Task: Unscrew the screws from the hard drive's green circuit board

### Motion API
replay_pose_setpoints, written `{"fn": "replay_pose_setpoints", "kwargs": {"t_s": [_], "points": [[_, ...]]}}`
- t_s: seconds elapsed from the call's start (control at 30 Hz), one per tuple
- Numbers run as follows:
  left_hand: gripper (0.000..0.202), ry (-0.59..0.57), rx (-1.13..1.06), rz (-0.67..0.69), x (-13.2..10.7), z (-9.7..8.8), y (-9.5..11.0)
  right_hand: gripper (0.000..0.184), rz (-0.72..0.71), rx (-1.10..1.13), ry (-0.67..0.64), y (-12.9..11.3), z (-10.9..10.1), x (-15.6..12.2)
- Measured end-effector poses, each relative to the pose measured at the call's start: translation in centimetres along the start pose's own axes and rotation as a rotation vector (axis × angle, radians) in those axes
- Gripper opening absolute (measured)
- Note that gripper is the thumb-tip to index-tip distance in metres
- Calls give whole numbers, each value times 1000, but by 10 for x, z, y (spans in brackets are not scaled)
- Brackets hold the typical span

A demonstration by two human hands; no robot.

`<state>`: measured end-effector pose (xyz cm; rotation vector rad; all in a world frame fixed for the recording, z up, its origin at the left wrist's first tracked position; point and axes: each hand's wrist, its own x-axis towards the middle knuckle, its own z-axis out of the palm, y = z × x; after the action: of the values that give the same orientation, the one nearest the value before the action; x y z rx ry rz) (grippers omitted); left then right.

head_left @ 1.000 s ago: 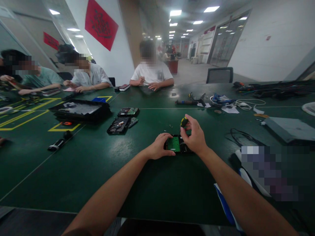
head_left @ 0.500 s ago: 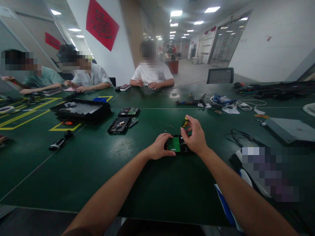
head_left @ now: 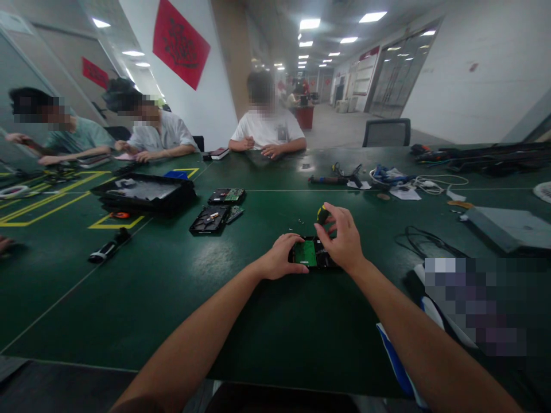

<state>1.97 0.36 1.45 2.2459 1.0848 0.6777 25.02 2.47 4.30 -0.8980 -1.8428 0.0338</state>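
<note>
On the green table lies a hard drive, its green circuit board facing up and its black body partly covered by my hands. My left hand grips the drive's left end, thumb along the near edge and fingers along the far edge. In my right hand is a screwdriver with a stubby yellow and black handle, held upright above the drive's right part between thumb and fingers. The screwdriver's tip cannot be made out. A few tiny screws lie just beyond the drive.
Left of centre lie more hard drive parts and another drive. Beyond them sits a black tray. A dark and white tool lies at left. Cables and a grey metal box are at right. Several people sit across the table.
The screwdriver handle has turned slightly in my right fingers, showing less yellow. My left hand and the drive stay put. The person opposite has shifted a hand.
</note>
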Motion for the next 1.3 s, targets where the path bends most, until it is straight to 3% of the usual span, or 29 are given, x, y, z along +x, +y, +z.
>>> {"fn": "replay_pose_setpoints", "kwargs": {"t_s": [1.3], "points": [[85, -15, -37, -22, -2, -3, 4, 56, 47, 26, 31, 1, 0, 0]]}}
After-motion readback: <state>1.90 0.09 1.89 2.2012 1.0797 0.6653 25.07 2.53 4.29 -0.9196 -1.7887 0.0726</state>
